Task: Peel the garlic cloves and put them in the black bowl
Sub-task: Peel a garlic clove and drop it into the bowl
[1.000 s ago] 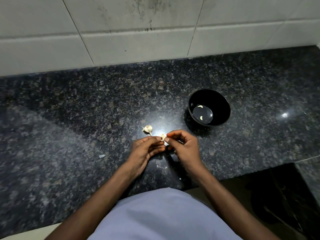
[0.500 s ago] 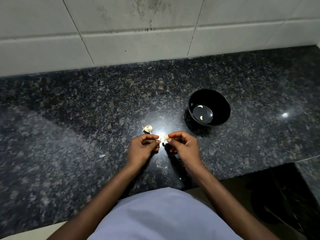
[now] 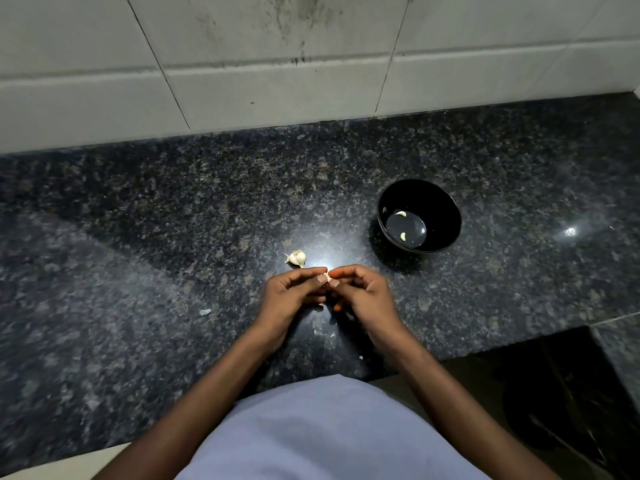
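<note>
Speckled dark granite runs along under a grubby white tiled wall, and the work sits near its front edge. From there, the clove [image 3: 327, 274] is the centre of it: a small pale sliver pinched between both sets of fingertips, held just above the counter [image 3: 138, 237]. The left hand [image 3: 294, 292] grips it from the left with thumb and forefinger curled in; the right hand [image 3: 360, 294] meets it from the right, fingers likewise curled tight on it. So little of it shows that I cannot tell which way its long axis runs, nor how much skin is left on.

What the next move turns on, I'd say, is the black bowl [image 3: 445, 216]. It stands up and to the right of the pinch, near but clear of the hands, and the right hand is plainly the nearer one for the drop. 2 peeled cloves [image 3: 402, 235] already lie on its floor, apart from each other.

Further out, the rest of the garlic bulb [image 3: 297, 258] rests on the counter just beyond the left fingertips, not touching them. 1 scrap of papery skin [image 3: 205, 311] lies to the left of the left wrist.
</note>
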